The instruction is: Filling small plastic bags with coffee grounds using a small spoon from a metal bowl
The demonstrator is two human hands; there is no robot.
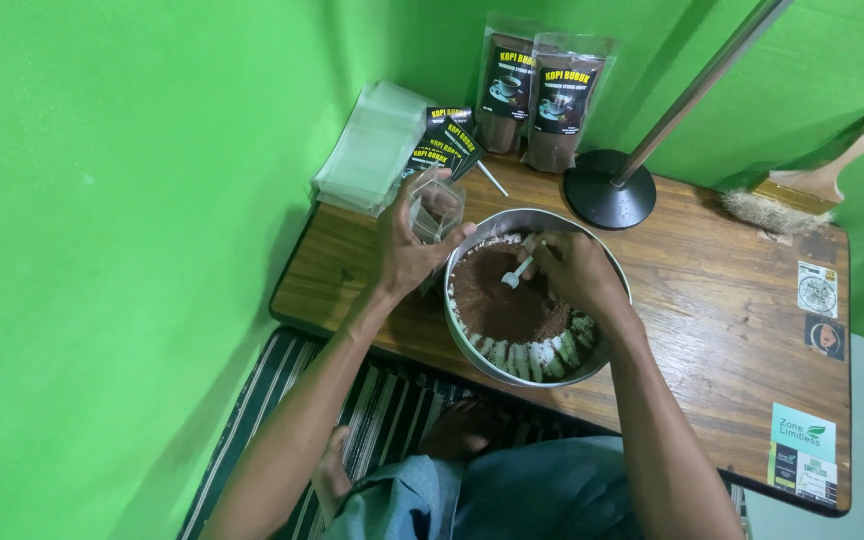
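Your right hand point(577, 272) covers most of the small white scoop point(517, 275); only its bowl end shows, so you cannot judge the handle's length, though the fingers are plainly closed around it. Your left hand point(414, 240) is wrapped around a small clear pouch point(436, 205), fingers curled to its sides with the mouth facing up; whether anything is inside it cannot be made out through the plastic. The near rim of the round metal bowl point(472, 340) partly overhangs the near edge of the wooden table point(712, 300), and your forearm hides its right wall. The table's far right corner and the brush point(802, 190) lying there are cut off by the frame.

The bowl stands near the table's left front edge, with your left hand held just beside its rim and close to the green wall point(132, 250). Open tabletop lies to the right of the bowl, up to the stickers at the right edge. Behind it, the black round stand base point(609, 195) with its slanted pole sits near; two filled standing pouches point(537, 95), a stack of clear empty bags point(367, 150) and a fan of dark labels point(444, 145) crowd the back left corner.

The bowl holds a mound of dark brown ground powder point(502, 305), heaped toward the centre, with a pale lining showing in folds along the near inner wall. The scoop's bowl rests at the powder's upper surface.
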